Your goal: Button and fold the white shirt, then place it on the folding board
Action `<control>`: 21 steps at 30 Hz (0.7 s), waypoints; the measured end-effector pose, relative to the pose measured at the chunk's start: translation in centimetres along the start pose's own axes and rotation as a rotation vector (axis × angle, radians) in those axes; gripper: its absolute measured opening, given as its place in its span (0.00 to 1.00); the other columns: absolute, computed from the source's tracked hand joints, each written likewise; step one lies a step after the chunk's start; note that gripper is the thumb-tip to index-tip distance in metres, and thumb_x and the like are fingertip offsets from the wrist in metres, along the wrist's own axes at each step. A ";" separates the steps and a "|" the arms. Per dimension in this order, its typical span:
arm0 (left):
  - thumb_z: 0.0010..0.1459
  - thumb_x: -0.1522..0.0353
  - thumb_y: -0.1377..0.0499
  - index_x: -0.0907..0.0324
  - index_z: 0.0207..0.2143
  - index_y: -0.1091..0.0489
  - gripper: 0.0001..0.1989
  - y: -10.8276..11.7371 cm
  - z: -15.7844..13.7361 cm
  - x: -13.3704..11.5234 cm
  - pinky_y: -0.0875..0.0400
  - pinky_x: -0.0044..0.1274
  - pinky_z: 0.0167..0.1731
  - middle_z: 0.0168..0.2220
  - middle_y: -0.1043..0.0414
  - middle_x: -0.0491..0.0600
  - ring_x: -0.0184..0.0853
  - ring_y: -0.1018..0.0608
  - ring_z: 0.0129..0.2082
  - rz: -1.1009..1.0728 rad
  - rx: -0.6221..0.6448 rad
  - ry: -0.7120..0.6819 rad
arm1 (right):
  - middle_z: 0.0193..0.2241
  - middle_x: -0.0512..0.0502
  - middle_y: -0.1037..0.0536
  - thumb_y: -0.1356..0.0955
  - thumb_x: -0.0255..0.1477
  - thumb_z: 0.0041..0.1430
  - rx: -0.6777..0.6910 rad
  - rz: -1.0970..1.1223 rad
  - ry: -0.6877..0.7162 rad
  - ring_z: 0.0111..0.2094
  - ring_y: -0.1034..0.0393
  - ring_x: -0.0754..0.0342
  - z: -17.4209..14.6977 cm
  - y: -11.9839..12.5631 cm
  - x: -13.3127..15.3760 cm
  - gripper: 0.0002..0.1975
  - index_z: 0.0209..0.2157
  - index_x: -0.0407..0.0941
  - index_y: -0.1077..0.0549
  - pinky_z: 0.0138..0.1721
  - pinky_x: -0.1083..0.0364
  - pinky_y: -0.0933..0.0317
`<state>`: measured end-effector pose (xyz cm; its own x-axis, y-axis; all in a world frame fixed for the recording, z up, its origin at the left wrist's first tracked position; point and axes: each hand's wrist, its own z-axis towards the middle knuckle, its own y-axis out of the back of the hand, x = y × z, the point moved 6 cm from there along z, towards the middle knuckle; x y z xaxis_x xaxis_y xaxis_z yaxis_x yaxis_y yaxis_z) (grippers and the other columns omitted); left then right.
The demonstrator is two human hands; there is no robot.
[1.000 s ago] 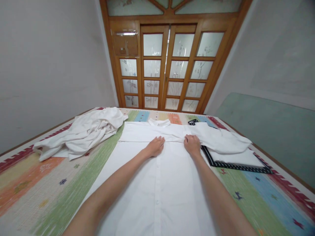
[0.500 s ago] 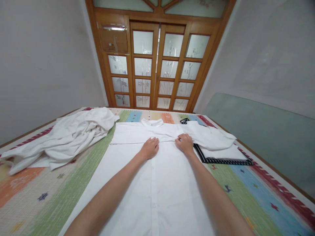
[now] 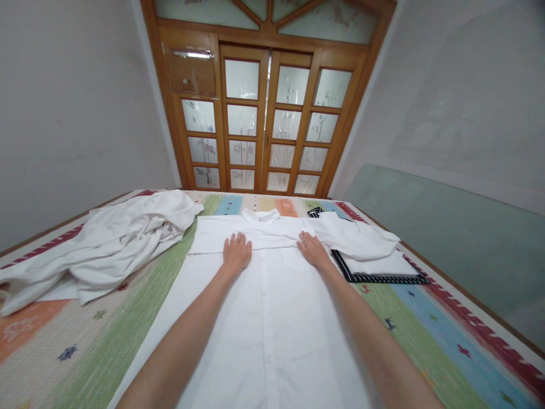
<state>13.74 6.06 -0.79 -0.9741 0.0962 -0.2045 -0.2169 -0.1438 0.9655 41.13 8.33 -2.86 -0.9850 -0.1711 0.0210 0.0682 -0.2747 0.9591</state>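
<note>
Since the earlier frame, the left hand point(image 3: 237, 251) has slid leftward across the shirt point(image 3: 264, 318), widening the gap between hands, and the right hand point(image 3: 313, 249) has uncurled its fingers. At left of the frame, a heap point(image 3: 140, 238) of white cloth lies crumpled on the cover point(image 3: 128, 318), apparently not yet dealt with. The left grip is open, pressed on the shirt, which spans the frame's centre to its bottom edge, collar point(image 3: 260, 215) at the far end. One layer crosses its chest, so folding seems begun; its body lies full length, so more folds look left. The right grip is likewise open, flat on the layer's edge. At right, a sleeve point(image 3: 361, 237) overlaps a folded pile point(image 3: 381, 267), seemingly finished work.
</note>
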 end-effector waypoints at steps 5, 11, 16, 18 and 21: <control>0.66 0.58 0.61 0.62 0.67 0.46 0.31 0.9 1.1 5.7 0.55 0.41 0.66 0.69 0.53 0.55 0.46 0.49 0.69 0.050 0.048 0.146 | 0.65 0.33 0.41 0.46 0.32 0.69 0.053 -0.057 -0.024 0.66 0.47 0.43 0.2 -0.3 -0.2 0.26 0.63 0.35 0.39 0.63 0.44 0.51; 0.65 0.53 0.63 0.67 0.69 0.52 0.37 1.3 1.1 8.1 0.60 0.41 0.67 0.71 0.60 0.56 0.46 0.54 0.70 0.120 0.084 0.211 | 0.66 0.32 0.44 0.45 0.33 0.69 0.119 -0.105 -0.050 0.66 0.48 0.44 0.4 -0.5 0.0 0.28 0.65 0.34 0.42 0.64 0.45 0.53; 0.66 0.53 0.65 0.71 0.69 0.54 0.38 1.5 0.7 7.6 0.60 0.40 0.67 0.71 0.60 0.58 0.46 0.54 0.70 0.152 0.093 0.205 | 0.67 0.33 0.47 0.48 0.35 0.69 0.153 -0.117 -0.058 0.67 0.51 0.43 0.3 -0.6 0.1 0.30 0.66 0.33 0.45 0.65 0.44 0.56; 0.66 0.53 0.65 0.70 0.68 0.53 0.38 1.5 0.7 7.5 0.59 0.40 0.67 0.70 0.59 0.58 0.47 0.54 0.70 0.162 0.093 0.197 | 0.67 0.33 0.47 0.49 0.36 0.70 0.147 -0.102 -0.057 0.67 0.52 0.43 0.3 -0.5 0.1 0.31 0.66 0.33 0.45 0.65 0.44 0.56; 0.67 0.54 0.64 0.69 0.68 0.51 0.36 1.5 0.7 7.5 0.58 0.39 0.67 0.70 0.57 0.58 0.47 0.53 0.70 0.173 0.073 0.169 | 0.67 0.32 0.47 0.49 0.37 0.70 0.151 -0.089 -0.062 0.67 0.52 0.43 0.2 -0.5 0.1 0.31 0.66 0.33 0.45 0.65 0.44 0.56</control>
<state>6.12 7.22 -0.77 -0.9945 -0.0906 -0.0530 -0.0465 -0.0720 0.9963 40.98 8.65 -3.24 -0.9943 -0.0927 -0.0534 -0.0401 -0.1403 0.9893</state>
